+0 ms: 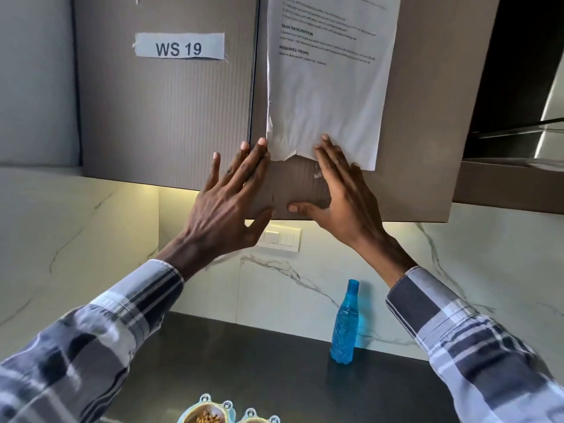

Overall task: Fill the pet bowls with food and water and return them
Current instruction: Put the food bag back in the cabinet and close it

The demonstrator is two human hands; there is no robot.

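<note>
Both hands are raised against the wall cabinet door [412,148]. My left hand [225,203] lies flat with fingers spread near the door's left edge. My right hand [341,193] presses flat on the same door, fingertips on the lower edge of a taped paper sheet [329,96]. Neither hand holds anything. Far below, at the frame's bottom edge, two pale blue pet bowls stand on the dark counter: the left bowl [207,412] has brown kibble in it, and the right bowl [259,418] is mostly cut off. A blue water bottle [345,325] stands upright, capped, by the backsplash.
A second cabinet door [164,117] on the left carries a label reading WS 19. A white switch plate [280,239] sits on the marble backsplash under the cabinets. The dark counter [244,361] stretches between my sleeves. A dark hood-like unit [518,87] is at upper right.
</note>
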